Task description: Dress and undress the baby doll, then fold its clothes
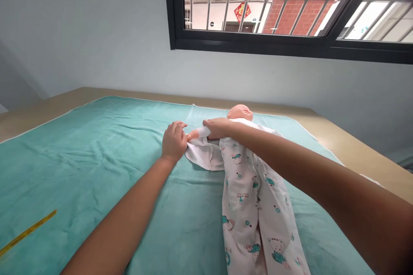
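A baby doll [240, 113] lies on its back on a teal towel [97, 159], its head toward the wall. It wears a white romper [254, 197] printed with small cartoon figures, the legs running toward me. My left hand [173, 141] is closed around the doll's small pink hand at the end of the white sleeve [203, 154]. My right hand [217, 128] grips the doll's arm through the sleeve, just below the head.
The towel covers a light wooden table [348, 146] set against a pale wall. A black-framed barred window [290, 8] is above. A yellow strip [27, 232] lies on the towel at the lower left.
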